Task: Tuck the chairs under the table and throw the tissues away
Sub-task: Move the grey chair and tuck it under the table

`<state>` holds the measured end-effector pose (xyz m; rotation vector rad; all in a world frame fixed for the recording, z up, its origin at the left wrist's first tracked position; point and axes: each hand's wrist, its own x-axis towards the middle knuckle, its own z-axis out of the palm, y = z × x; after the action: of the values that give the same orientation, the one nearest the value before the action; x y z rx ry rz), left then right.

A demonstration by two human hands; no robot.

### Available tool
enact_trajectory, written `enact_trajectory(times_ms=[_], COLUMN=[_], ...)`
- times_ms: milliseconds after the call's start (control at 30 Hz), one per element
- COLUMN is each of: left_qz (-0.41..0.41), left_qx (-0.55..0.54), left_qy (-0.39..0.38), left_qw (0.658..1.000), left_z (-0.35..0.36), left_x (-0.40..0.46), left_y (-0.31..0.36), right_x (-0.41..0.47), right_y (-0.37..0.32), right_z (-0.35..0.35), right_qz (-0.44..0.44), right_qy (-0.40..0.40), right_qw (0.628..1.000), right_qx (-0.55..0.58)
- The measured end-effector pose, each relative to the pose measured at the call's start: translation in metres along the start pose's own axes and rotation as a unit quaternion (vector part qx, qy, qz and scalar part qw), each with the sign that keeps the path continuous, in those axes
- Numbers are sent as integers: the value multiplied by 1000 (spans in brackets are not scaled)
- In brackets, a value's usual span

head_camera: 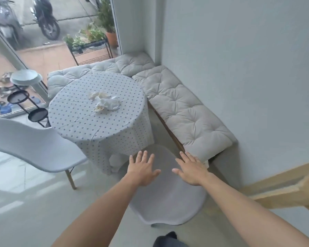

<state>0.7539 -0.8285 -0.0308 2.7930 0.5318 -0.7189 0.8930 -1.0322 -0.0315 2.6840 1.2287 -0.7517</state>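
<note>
White cloth [89, 120] dotted with small blue rings. White, cream-tinged tissues [105, 101]. Pale grey chairs [34, 148], wooden legs. Light grey tufted cushions [182, 111]. Black stand [18, 97] with white bowl [26, 78]. Terracotta pot [111, 39], green plants.

Round table [89, 120] under dotted cloth, crumpled white tissues [105, 101] piled near its centre. Near white shell chair [168, 198] partly tucked under table edge. Second white chair [30, 147] at left, pulled out, tilted.
</note>
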Motion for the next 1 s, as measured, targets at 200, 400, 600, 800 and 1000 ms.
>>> enact_trajectory(times_ms=[200,400,600,800,1000], left_qz=[-24,-57,-112,-137,-155], left_qx=[-41,-93,-131,-104,-68], left_qy=[-12,-13,24,55,85], left_qw=[999,994,985,984,982], left_z=[65,126,142,140,132], left_x=[-37,-75,-82,-86,-81], left_y=[49,121,186,223,222], right_x=[-37,-71,-66,-57,-42], right_y=[18,52,94,120,117], right_z=[46,72,68,76,79], right_qz=[-39,-124,-260,-372,-379], right_qy=[-38,-110,-95,-56,-14], right_qw=[998,984,954,912,916], right_qx=[-16,-68,-117,-161,-135])
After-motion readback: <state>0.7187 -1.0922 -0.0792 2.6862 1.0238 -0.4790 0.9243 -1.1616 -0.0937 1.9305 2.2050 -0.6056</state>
